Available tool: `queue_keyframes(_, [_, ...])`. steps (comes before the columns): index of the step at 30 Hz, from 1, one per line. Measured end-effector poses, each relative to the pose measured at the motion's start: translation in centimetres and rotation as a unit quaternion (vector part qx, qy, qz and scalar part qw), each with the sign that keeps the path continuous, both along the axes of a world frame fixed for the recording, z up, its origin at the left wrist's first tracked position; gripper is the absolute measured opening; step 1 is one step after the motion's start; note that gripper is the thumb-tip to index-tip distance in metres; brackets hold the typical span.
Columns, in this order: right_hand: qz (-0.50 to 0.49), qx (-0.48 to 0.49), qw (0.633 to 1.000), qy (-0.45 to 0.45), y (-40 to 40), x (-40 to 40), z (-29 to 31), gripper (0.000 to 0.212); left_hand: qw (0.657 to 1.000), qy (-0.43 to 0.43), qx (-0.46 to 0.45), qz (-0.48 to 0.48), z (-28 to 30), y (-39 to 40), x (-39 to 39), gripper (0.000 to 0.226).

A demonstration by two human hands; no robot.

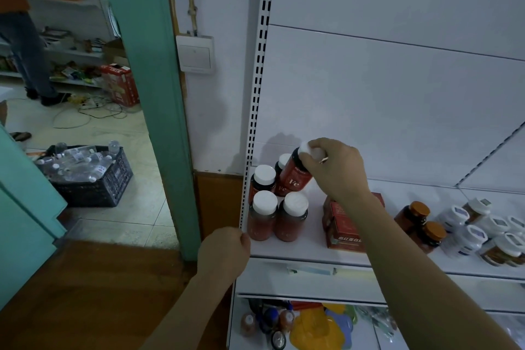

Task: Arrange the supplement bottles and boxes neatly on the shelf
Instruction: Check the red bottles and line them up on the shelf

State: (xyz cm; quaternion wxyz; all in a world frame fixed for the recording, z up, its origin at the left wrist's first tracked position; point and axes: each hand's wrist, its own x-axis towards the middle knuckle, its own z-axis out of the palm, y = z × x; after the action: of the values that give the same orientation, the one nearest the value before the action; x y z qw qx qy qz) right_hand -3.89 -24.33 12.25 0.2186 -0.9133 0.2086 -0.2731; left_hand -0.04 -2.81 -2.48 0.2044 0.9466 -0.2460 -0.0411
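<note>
The person is standing at the white shelf (301,248), reaching in with both arms. The right hand (333,169) is gripping a red bottle (295,176) by its white cap, fingers curled over the top, and holding it tilted toward the left at the back of the shelf. The bottle is sitting just above and behind a cluster of matching red bottles with white caps: two front ones (277,217) are standing upright side by side at the shelf's left end, and two more (262,182) are standing behind them. The tilted bottle looks to be touching the rear ones, though I cannot tell whether its base is resting on the shelf.

The left hand (224,254) is curled into a loose fist against the slotted upright (250,150) at the shelf's front left corner; whether it is actually gripping the post I cannot tell.

Under the right forearm, red boxes (342,229) are lying stacked near the shelf's middle. Further right, two amber bottles with orange lids (422,223) are standing near each other, and beyond them a group of white-capped bottles (483,234) is crowding the right end.

Through the green door frame (159,99) on the left, a black crate (96,182) of clear plastic bottles is sitting on the tiled floor.
</note>
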Motion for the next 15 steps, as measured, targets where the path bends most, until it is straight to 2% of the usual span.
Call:
queue_keyframes(3, [-0.019, 0.032, 0.996, -0.086, 0.3, -1.6, 1.1, 0.024, 0.992, -0.058, -0.111, 0.024, 2.6, -0.1, -0.1, 0.044])
queue_keyframes(6, [-0.043, 0.082, 0.988, -0.124, 0.9, -3.2, 2.2, 0.026, 0.975, -0.029, -0.221, 0.029, 6.2, -1.0, -1.1, 0.038])
queue_keyframes(9, [-0.059, 0.147, 0.978, -0.139, 2.0, -5.1, 3.0, 0.025, 0.944, 0.084, -0.319, 0.012, 9.6, -2.1, -2.8, 0.016])
queue_keyframes(12, [-0.065, 0.208, 0.96, -0.174, 3.4, -7.1, 3.2, 0.02, 0.878, 0.239, -0.414, -0.018, 11.5, -2.7, -4.7, 0.009])
queue_keyframes(15, [-0.079, 0.274, 0.936, -0.208, 4.9, -8.7, 2.8, 0.01, 0.825, 0.257, -0.504, 0.008, 11.2, -3.3, -6.3, 0.017])
